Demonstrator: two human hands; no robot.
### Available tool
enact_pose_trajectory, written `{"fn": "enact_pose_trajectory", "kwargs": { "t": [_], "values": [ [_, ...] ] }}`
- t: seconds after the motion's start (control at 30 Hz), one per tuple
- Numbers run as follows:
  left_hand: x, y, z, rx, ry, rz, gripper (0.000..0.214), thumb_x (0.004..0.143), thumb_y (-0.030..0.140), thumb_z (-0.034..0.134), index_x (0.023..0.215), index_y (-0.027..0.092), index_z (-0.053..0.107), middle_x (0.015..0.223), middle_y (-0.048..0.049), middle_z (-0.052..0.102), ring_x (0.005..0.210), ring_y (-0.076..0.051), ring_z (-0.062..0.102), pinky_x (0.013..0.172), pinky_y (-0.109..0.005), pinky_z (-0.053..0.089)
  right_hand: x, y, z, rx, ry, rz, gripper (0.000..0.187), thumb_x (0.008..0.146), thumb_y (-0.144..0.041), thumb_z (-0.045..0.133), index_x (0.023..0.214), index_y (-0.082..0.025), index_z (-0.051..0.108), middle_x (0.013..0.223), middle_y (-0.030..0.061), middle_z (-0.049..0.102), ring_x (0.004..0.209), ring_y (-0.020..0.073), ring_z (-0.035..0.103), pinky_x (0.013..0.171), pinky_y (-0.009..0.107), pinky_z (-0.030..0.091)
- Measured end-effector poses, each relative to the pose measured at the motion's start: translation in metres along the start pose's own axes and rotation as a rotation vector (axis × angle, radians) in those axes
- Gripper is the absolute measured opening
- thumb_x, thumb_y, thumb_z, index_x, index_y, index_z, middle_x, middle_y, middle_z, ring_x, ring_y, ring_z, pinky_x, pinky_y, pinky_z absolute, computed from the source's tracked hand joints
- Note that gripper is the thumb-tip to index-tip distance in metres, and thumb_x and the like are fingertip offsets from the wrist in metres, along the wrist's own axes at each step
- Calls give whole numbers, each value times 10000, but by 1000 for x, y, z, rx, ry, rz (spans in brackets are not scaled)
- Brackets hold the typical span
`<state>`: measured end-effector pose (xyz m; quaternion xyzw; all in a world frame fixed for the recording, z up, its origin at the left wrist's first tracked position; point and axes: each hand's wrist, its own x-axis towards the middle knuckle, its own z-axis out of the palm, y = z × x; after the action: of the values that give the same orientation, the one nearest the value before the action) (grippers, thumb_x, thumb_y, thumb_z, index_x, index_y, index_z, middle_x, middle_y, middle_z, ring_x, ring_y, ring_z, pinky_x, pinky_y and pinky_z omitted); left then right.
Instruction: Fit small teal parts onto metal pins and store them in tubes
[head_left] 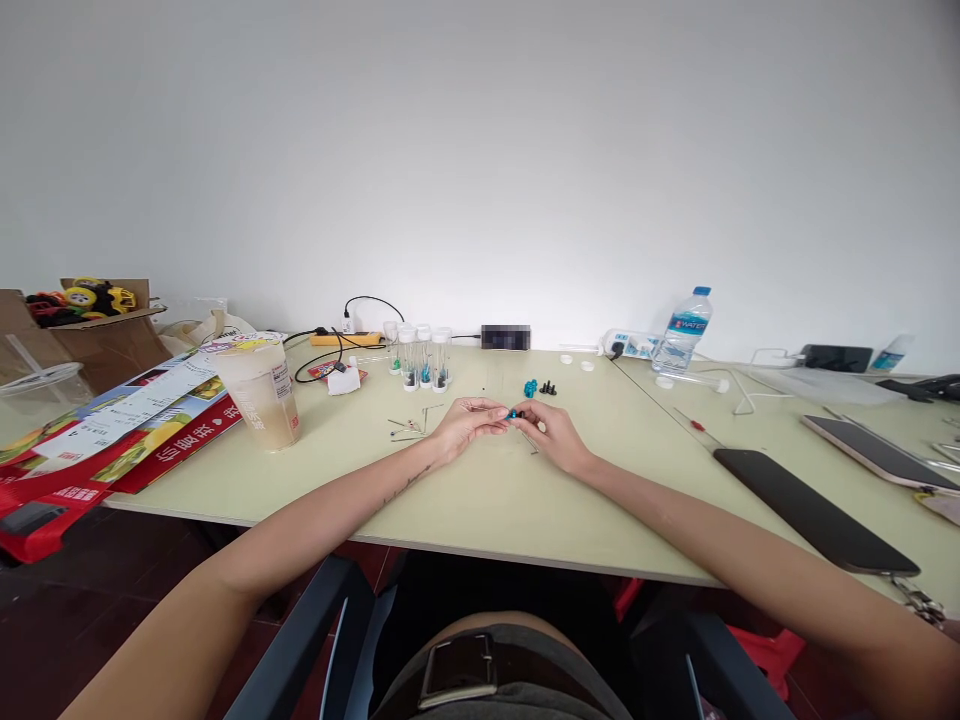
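Both hands rest on the pale green table [480,500] and meet at its middle. My left hand [469,425] and my right hand [551,432] pinch a tiny blue part [514,413] between their fingertips. Thin metal pins [411,428] lie on the table just left of my left hand. A small blue piece [530,387] and small black pieces [547,388] sit a little beyond my hands. Several clear tubes with white caps [421,358] stand upright further back.
A plastic cup of milky drink [261,392] stands at the left beside red printed packaging [112,430] and a cardboard box of toys [90,320]. A water bottle [681,332], power strips, cables, a red screwdriver [694,423] and phones [814,510] lie at the right.
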<state>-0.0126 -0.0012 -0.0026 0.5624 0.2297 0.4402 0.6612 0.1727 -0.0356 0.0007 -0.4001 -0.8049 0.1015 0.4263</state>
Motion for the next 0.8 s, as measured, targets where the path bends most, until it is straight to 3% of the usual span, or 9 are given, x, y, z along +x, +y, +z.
{"fn": "enact_pose_trajectory", "kwargs": {
  "t": [0.2,0.4,0.53,0.8],
  "values": [
    [-2,-1,3,-58,17,-22,283,596,253,760,794,73,670,794,-87,672,744,-141,629,797,-282,484,-1,0,0,22,-36,-17,252,837,-444,472,932,-240,586,685,12,578,585,158,503,577,299,415],
    [2,-3,1,-158,33,-15,200,635,213,734,755,78,648,731,-64,655,754,-134,633,794,-254,478,0,0,0,112,-5,-18,379,814,-377,528,1161,-246,451,776,7,591,719,170,579,689,326,465],
    [3,-3,0,-183,30,-10,180,650,203,723,746,84,630,719,-61,654,749,-130,634,785,-243,476,0,2,1,130,9,-2,247,830,-349,504,1048,-235,482,839,31,624,788,180,607,750,353,475],
    [2,-4,0,-189,9,-15,197,679,203,705,811,79,628,752,-72,665,727,-125,638,772,-236,487,-1,4,1,175,6,-8,164,844,-348,488,941,-216,499,789,21,623,670,155,613,672,328,492]
  ]
}}
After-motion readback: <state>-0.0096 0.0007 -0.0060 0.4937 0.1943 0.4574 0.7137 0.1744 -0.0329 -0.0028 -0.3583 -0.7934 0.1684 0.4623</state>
